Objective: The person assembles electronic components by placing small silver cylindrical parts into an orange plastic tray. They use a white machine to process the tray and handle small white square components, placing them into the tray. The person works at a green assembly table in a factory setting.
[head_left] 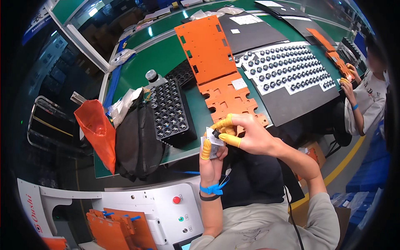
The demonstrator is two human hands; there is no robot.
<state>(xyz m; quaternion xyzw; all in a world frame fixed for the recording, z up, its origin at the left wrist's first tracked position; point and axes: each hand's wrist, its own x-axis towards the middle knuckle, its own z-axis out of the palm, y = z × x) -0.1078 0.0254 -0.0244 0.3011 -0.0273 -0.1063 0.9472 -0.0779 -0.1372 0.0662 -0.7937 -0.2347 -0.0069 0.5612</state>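
In front of my body, my left hand (211, 164) is closed around a small white plate (215, 141) and holds it up off the table. A small black cylindrical part (216, 133) sits at the plate's upper edge. My right hand (255, 134) pinches this part between thumb and fingers, in yellow finger cots. Just beyond my hands lies a hinged orange fixture board (227, 96), unfolded, its far panel (206, 52) raised. To the left stands a black tray (188, 121) with rows of round cells, many filled with small parts.
On the right, white panels (266, 68) carry rows of black round parts on a dark grey sheet (300, 106). A clear bottle (152, 76), an orange bag (98, 133) and a black bag (139, 143) are left. Another person (366, 96) works far right. A white machine (166, 208) stands near left.
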